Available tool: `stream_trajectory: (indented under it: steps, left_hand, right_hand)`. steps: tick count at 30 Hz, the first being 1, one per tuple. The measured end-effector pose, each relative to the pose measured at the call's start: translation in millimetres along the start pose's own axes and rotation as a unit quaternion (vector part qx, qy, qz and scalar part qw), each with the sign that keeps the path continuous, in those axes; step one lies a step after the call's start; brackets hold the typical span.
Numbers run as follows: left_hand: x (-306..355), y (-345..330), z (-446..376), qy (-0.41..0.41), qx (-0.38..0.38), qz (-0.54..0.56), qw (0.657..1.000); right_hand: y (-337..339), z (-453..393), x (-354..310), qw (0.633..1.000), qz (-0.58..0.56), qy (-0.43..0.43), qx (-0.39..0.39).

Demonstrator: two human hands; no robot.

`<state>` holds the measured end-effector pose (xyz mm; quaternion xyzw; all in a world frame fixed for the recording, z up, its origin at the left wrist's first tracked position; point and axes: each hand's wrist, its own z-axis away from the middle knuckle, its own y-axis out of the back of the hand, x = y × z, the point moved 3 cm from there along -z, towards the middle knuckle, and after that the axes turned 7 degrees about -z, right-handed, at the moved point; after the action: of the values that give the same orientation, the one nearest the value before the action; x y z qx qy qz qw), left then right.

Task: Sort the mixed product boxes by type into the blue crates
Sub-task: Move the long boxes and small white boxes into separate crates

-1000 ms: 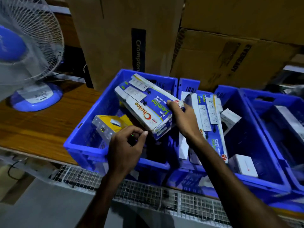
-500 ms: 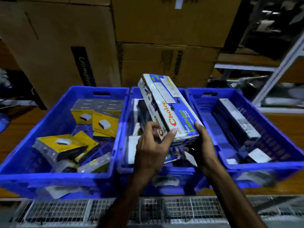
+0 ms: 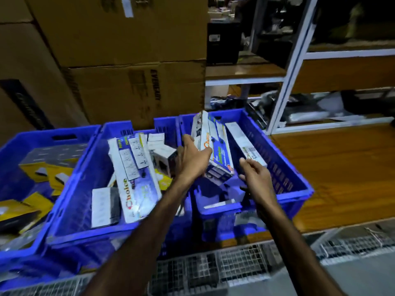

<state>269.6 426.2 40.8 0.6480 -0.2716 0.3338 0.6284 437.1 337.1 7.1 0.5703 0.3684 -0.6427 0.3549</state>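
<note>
Your left hand (image 3: 192,161) gripping the blue Choice box (image 3: 215,150) tilted over the right blue crate (image 3: 299,189), your right hand (image 3: 255,174) loose-fingered just beside it, holding nothing, a long white box (image 3: 245,144) lying in that crate, cardboard cartons (image 3: 132,88) stacked behind

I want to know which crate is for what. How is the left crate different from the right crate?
The left crate holds yellow boxes; the right crate holds long blue-and-white boxes. The left hand is lowering a box over the right crate; no hand is at the left one. Both crates are blue plastic with slotted walls.
</note>
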Motion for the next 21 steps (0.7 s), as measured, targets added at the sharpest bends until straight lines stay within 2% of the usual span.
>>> stream_trajectory:
  steps: [6,9,11,15,21]
  left_hand:
    - [0.6,-73.0,-19.4,0.089,-0.03,-0.047,0.994]
    - [-10.8,-103.9,-30.4,0.105,-0.087,-0.045,0.99]
    - [-20.9,-114.7,-32.5,0.103,-0.13,-0.091,0.982]
    - [-25.7,-104.5,-27.1,0.031,-0.137,-0.164,0.976]
    - [-11.6,-59.4,4.6,-0.18,-0.091,-0.051,0.978]
  right_hand:
    - [27.9,-11.3,3.8,0.999,-0.01,-0.013,-0.03]
    - [30.8,-11.7,1.7,0.999,0.011,0.012,-0.045]
    - [33.0,-14.2,2.9,0.997,0.022,0.028,-0.061]
    - [34.3,-19.7,6.3,0.994,0.046,0.042,-0.094]
    - [26.1,-20.7,6.0,0.987,0.077,0.053,-0.135]
